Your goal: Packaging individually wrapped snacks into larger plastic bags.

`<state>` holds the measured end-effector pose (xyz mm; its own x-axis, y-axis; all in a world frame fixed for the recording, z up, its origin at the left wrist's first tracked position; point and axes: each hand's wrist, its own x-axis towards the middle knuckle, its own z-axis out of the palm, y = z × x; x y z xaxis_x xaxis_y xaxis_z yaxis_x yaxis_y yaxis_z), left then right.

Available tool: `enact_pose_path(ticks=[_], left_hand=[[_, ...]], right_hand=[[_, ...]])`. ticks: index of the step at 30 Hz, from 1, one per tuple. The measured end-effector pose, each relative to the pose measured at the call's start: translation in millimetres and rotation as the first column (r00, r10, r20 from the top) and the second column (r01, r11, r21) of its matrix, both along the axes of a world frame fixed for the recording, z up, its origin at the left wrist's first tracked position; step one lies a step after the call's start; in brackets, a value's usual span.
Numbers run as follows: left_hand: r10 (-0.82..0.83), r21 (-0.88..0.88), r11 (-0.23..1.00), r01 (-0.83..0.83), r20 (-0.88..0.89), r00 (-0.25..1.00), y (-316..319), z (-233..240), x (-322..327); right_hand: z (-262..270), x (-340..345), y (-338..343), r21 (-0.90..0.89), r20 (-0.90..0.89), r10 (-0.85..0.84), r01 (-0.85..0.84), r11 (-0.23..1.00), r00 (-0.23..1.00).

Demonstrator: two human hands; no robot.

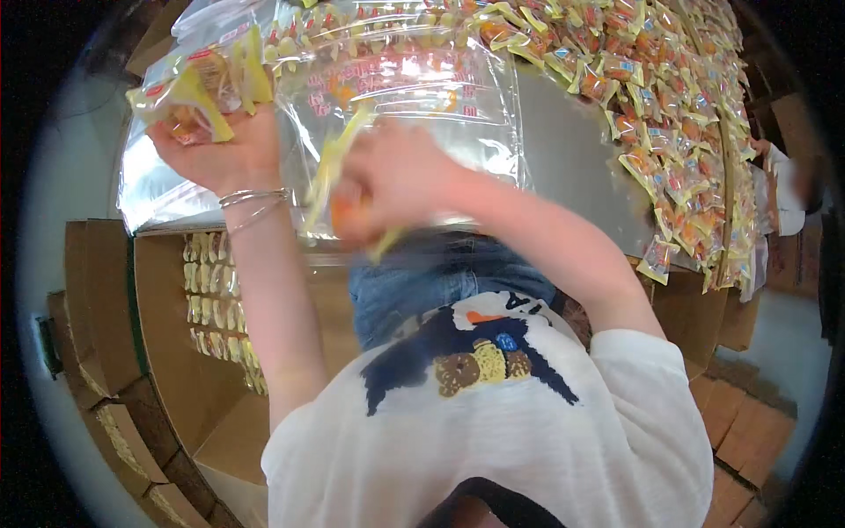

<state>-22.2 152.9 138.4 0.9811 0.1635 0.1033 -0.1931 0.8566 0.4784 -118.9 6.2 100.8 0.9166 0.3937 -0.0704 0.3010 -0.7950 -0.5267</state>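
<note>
Several clear packets with yellow ends rest on my left hand, which is turned palm up at the table's left side. My right hand is blurred over the front of the table, its fingers around another small yellow-edged packet with something orange inside. Beneath both hands lie large clear plastic bags bearing red printed writing. Rows of small packets show through or beyond the bags' far edge.
A large heap of wrapped packets covers the table's right side, beside bare grey tabletop. An open cardboard box at lower left holds rows of packets. More cartons stand at left. Another person is at far right.
</note>
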Motion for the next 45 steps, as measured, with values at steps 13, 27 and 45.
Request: enact_pose_path(ticks=[13, 27, 45], left_hand=[[-0.411, 0.752, -0.654, -0.079, -0.265, 0.872, -52, -62, 23], [-0.107, 0.584, -0.810, -0.044, -0.073, 0.992, -135, -88, 71], [-0.046, 0.920, 0.360, 0.156, -0.149, 0.988, -46, -153, 92]], right_hand=[[-24, 115, -74, -0.201, -0.049, -0.668, 0.647, 0.735, 0.743], [-34, 115, -81, -0.229, 0.136, -0.733, 0.741, 0.631, 0.667], [-80, 130, -79, -0.060, 0.686, -0.257, 0.405, 0.912, 0.681]])
